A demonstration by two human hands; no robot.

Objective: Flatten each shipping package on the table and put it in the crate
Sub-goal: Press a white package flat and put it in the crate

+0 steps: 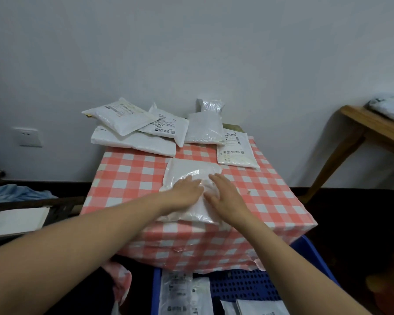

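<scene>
Blue crate (243, 285) below the table's (127, 178) near edge; left hand (187, 189) and right hand (228, 196) press flat-fingered on the bubble mailer (189, 169) at that edge.

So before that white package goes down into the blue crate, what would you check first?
1. Both hands on the package: left hand and right hand lie flat on it. Ok.
2. Package flattened: a rumpled bulge shows by the fingers. Not ok.
3. Package supported: it lies on the table, near its front edge. Ok.
4. Crate placed handy: directly below the table's front. Ok.
5. Room in crate: flat packages inside, bare floor showing. Ok.
6. Other packages: apart from the hands. Ok.
</scene>
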